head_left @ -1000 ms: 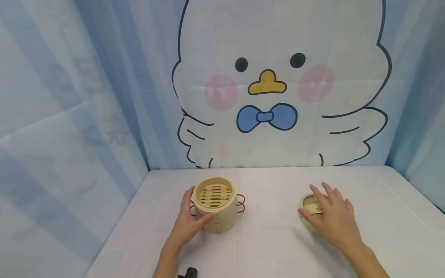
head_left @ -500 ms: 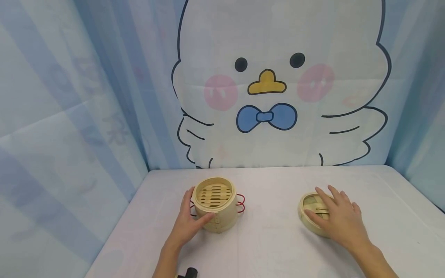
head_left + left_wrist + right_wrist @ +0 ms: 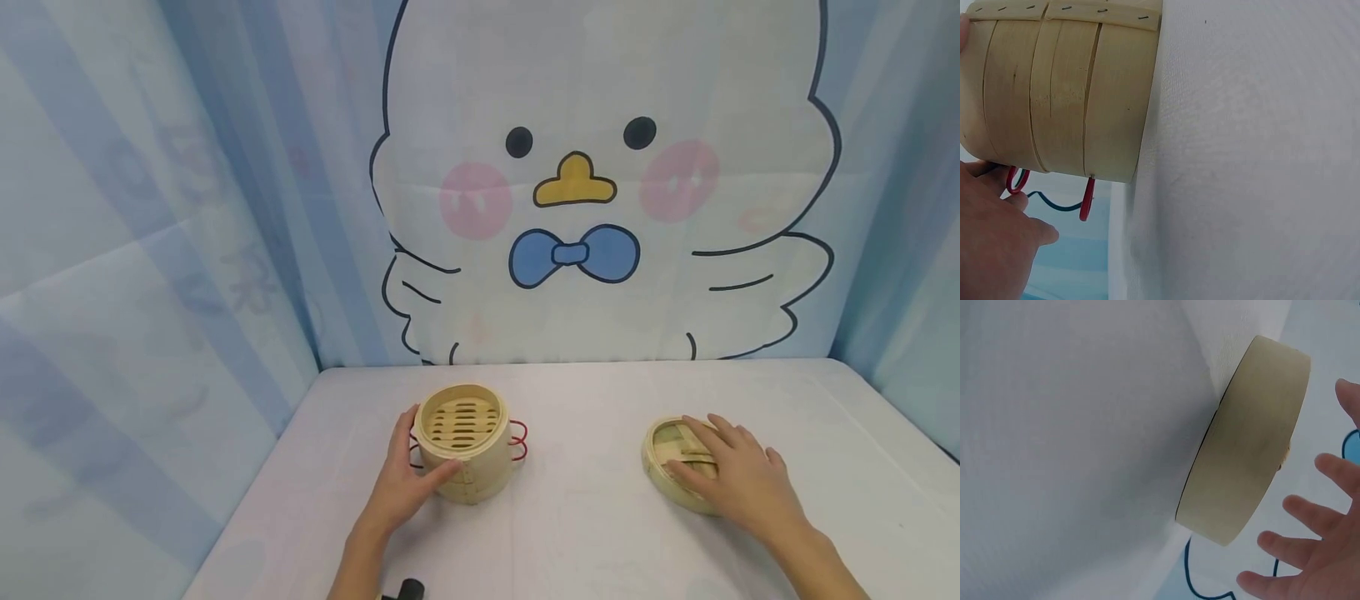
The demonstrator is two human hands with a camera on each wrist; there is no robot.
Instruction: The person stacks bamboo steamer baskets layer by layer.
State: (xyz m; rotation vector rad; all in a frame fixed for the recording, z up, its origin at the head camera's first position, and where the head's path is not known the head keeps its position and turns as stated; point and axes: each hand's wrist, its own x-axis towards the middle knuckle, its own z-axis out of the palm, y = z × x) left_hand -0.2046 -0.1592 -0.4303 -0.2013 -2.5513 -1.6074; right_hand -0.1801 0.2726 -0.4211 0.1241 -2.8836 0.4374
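Note:
A bamboo steamer (image 3: 482,471) stands upright on the table, its slatted top uncovered. My left hand (image 3: 403,485) holds it from the left, thumb across the front wall and fingers round the far side. Stapled bands and red loop handles (image 3: 1087,199) show on the steamer's wall in the left wrist view. Farther right, a round bamboo lid (image 3: 670,454) lies on the table with a strap across its top. Over the lid's right part hovers my right hand (image 3: 748,487), fingers spread. In the right wrist view, a gap separates those fingers from the lid (image 3: 1247,440).
A white cloth covers the table (image 3: 577,517). Behind it hangs a curtain (image 3: 352,208) printed with a cartoon bird, and more curtain closes off both sides. A small black object (image 3: 410,590) shows at the bottom edge beside the left forearm.
My right hand has drawn back to the right and toward me, uncovering more of the lid. The left hand and the steamer have stayed in place.

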